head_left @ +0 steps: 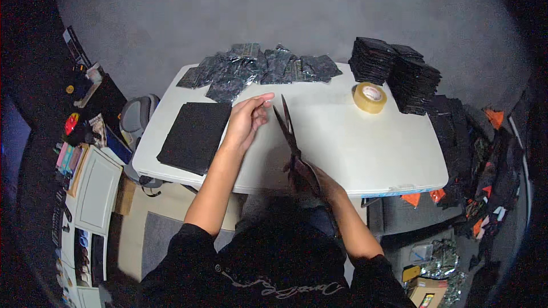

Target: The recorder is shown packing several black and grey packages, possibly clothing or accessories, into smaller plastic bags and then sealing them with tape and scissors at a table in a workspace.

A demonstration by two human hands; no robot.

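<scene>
My left hand [248,120] is raised over the white table [382,154], its fingers curled toward the thumb; anything at the fingertips is too small to make out. My right hand [308,179] grips large dark scissors [291,142], their blades slightly parted and pointing up beside my left fingertips. A neat pile of black flat sheets [191,137] lies left of my left hand. Clear-wrapped dark packets [274,65] are heaped along the far edge. A roll of clear yellowish tape [370,100] lies on the right, before tall stacks of black items [414,88].
A grey chair [137,114] and a white cabinet [94,191] stand left of the table. Dark garments or bags with orange pieces [485,165] are piled to the right. A cardboard box [428,291] sits low at the lower right.
</scene>
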